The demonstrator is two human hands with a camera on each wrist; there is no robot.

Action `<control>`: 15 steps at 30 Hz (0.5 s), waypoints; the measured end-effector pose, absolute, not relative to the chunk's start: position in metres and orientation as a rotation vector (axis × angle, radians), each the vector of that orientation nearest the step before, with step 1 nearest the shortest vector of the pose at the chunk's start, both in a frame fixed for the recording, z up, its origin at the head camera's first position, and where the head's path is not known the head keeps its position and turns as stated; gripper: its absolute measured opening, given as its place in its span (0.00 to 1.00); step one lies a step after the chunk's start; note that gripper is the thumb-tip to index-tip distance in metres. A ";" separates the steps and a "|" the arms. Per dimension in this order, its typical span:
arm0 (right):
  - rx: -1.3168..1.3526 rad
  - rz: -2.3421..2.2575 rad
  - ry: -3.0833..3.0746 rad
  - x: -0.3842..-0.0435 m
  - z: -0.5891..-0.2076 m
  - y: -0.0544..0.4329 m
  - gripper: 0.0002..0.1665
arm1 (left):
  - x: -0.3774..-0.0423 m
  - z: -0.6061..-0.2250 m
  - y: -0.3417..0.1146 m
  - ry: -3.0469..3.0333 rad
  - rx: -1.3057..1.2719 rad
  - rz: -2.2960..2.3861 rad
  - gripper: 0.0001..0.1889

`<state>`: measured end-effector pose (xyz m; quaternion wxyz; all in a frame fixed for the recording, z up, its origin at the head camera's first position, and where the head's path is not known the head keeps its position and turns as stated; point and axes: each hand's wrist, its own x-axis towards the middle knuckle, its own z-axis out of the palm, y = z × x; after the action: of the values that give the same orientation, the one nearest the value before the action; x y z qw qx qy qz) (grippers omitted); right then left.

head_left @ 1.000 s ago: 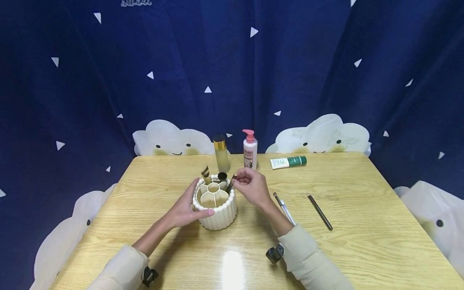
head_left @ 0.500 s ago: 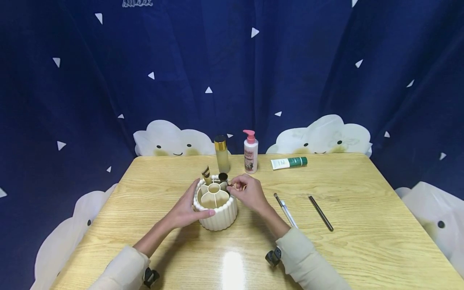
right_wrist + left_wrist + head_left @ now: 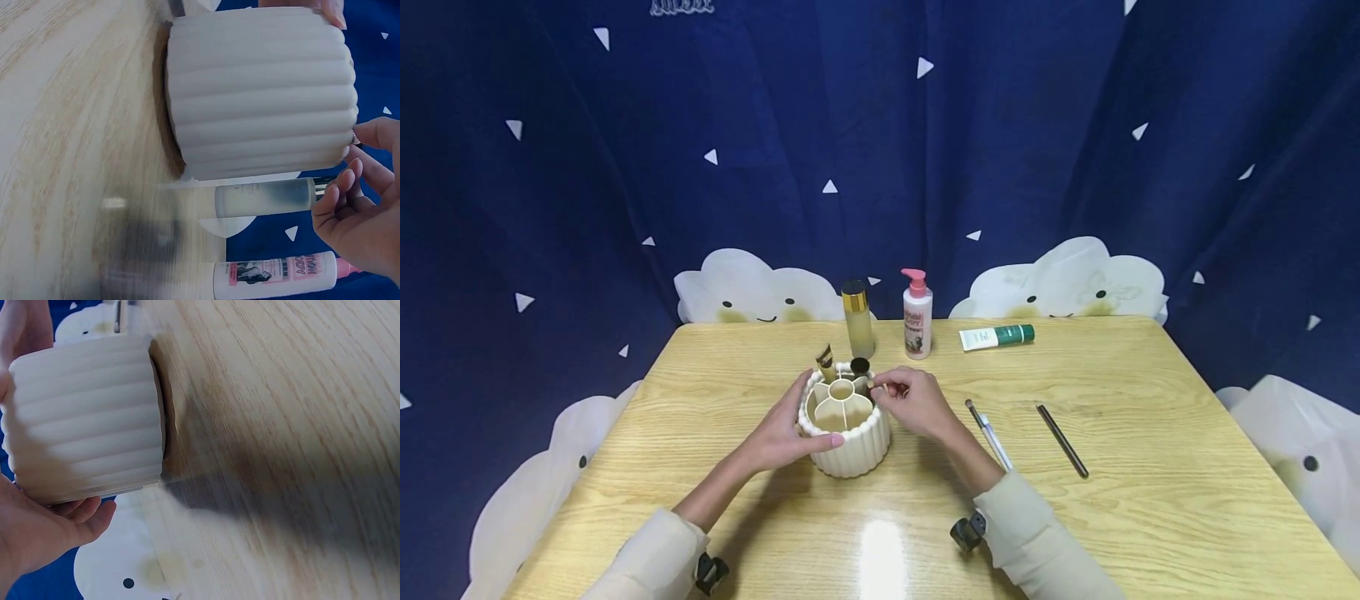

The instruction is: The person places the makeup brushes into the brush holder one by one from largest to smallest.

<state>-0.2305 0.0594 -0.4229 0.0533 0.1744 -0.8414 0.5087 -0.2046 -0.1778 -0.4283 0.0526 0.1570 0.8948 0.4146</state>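
A cream ribbed round holder stands on the table, its inside split into petal-shaped compartments around a central ring. My left hand grips its left side, thumb across the front and fingers behind. At the right compartment my right hand pinches the top of a slim dark stick, most of it hidden inside the holder. Thumb and index fingertip meet right at the rim in the right wrist view. Two makeup brushes, one angled with a gold ferrule and one with a round dark head, stand in the rear compartments.
Behind the holder are a gold-collared bottle and a pink pump bottle. A green and white tube lies at the back right. Nearer lie a thin brush, a white pen-like stick and a dark pencil.
My right hand has moved down and slightly left, lowering the slim dark stick into the right compartment. The left hand keeps its grip on the holder.
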 end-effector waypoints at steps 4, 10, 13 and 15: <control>0.497 1.565 -2.568 -0.228 -0.417 0.066 0.09 | -0.204 -0.428 -0.178 2.712 0.486 1.283 0.62; 0.497 1.550 -2.574 -0.222 -0.409 0.089 0.10 | -0.204 -0.427 -0.178 2.721 0.464 1.247 0.62; 0.505 1.528 -2.573 -0.219 -0.409 0.106 0.10 | -0.204 -0.428 -0.179 2.725 0.468 1.246 0.62; 0.518 1.508 -2.566 -0.218 -0.410 0.118 0.09 | -0.204 -0.428 -0.179 2.723 0.475 1.254 0.62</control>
<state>-0.2177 0.1175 -0.4100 0.0601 0.1711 -0.8479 0.4982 -0.2040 -0.1785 -0.4281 0.0532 0.1563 0.8959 0.4124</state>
